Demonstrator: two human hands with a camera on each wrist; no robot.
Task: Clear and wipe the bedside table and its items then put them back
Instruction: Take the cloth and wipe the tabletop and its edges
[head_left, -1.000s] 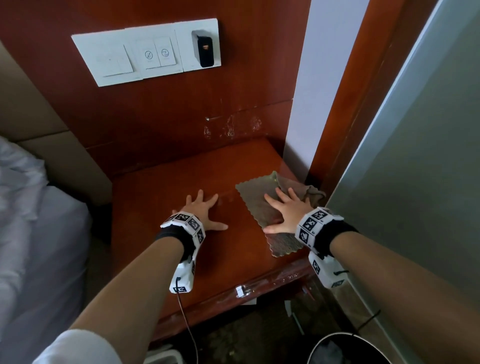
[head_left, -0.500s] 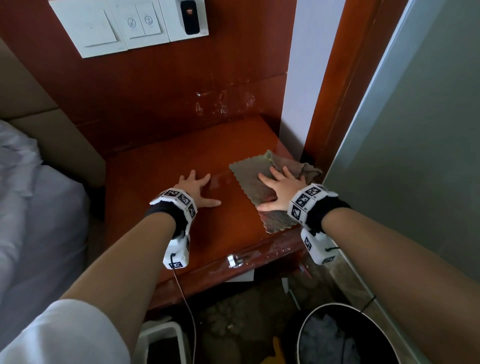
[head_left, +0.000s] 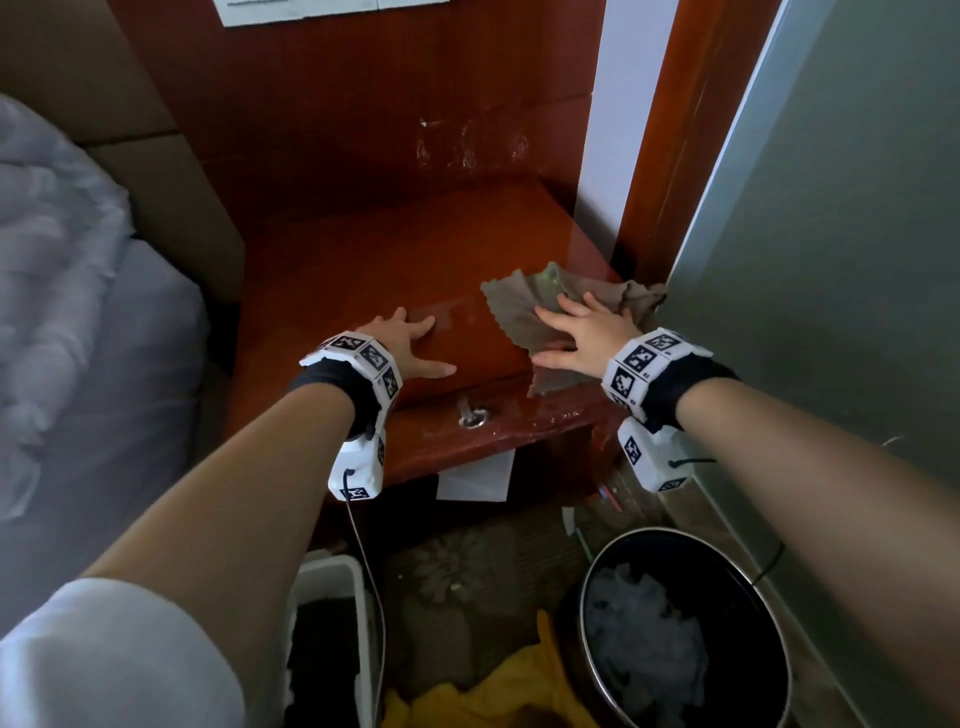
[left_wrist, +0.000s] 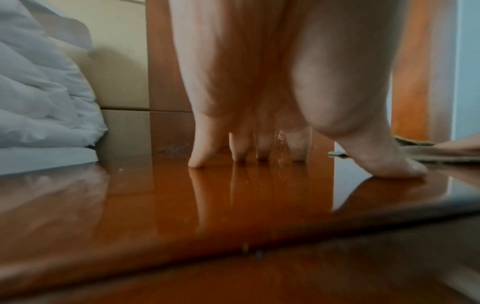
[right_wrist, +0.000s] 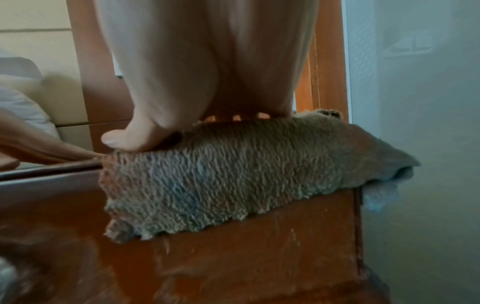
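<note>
Fingers of right hand (head_left: 587, 338) spread flat, pressing cloth (head_left: 524, 306) at surface (head_left: 363, 270) edge, frame centre-right. Left hand (head_left: 402, 345) fingers spread on bare surface beside cloth.

Counted one table (head_left: 363, 270), one cloth (head_left: 519, 312), two hands: left hand (head_left: 400, 345), right hand (head_left: 587, 338). Noted one round bin (head_left: 769, 613), one white bin (head_left: 343, 571), one bed (head_left: 78, 312), one yellow rag (head_left: 509, 696).

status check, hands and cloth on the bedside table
Left hand flat on bare bedside table. Right hand flat, pressing cloth at front right corner, cloth overhanging the edges. Tabletop otherwise clear.
</note>
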